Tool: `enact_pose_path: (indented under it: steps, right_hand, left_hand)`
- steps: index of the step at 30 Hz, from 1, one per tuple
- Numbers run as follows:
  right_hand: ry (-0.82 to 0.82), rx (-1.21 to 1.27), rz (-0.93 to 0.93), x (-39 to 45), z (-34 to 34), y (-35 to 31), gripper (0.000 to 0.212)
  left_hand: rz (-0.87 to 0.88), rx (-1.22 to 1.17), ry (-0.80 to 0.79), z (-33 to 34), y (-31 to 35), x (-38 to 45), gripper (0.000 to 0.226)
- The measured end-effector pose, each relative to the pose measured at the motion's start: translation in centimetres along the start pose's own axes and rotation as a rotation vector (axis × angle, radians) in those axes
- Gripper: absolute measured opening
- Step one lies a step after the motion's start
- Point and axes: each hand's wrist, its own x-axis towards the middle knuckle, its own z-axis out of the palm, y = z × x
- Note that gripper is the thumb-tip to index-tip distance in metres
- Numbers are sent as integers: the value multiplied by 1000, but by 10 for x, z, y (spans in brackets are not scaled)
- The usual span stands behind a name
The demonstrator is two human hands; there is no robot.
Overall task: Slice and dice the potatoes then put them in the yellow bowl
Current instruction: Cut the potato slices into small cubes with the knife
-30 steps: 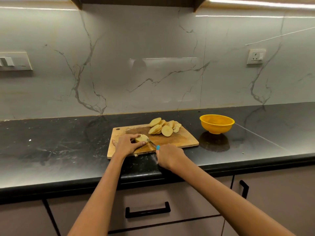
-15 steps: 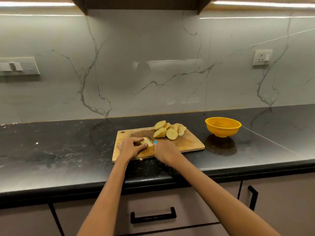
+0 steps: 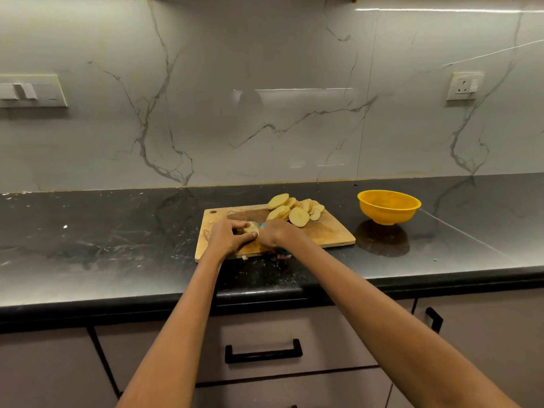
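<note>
On the wooden cutting board (image 3: 332,235), the left hand (image 3: 228,238) curled over a potato piece (image 3: 250,229), pinning it between thumb and fingers, while the right hand (image 3: 275,232) sat close beside it, closed around a knife with a teal handle (image 3: 284,252); the blade itself was hidden between the two hands. A heap of potato slices (image 3: 295,210) lay at the board's far side, and the yellow bowl (image 3: 388,206) stood apart on the dark desk (image 3: 103,240) to the right of the board, with nothing visible inside it.

The remaining piece looked small, firm and probably wet on its cut face, so it would tend to slide; holding it by the skin side with fingertips tucked back from the blade seemed the safer hold. The slices appeared light and stiff enough to stack for dicing. The board's near edge lay close to the desk's front lip, leaving little room there, whereas bare desk stretched between board and bowl for carrying pieces across.
</note>
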Motion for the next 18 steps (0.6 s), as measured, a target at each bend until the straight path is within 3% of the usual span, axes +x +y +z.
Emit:
enact_pose_path:
  steps: [3, 10, 15, 18]
  right_hand:
    - [37, 26, 12, -20, 8, 13, 21]
    - [268, -244, -88, -70, 35, 40, 30]
    - [459, -90, -105, -72, 26, 40, 37]
    - [399, 29, -94, -48, 25, 35, 37]
  left_hand:
    - [6, -7, 1, 1, -2, -1, 41]
    - [35, 23, 14, 3, 0, -5, 41]
    - [28, -29, 19, 6, -8, -1, 44]
    - [15, -110, 35, 8, -14, 2, 44]
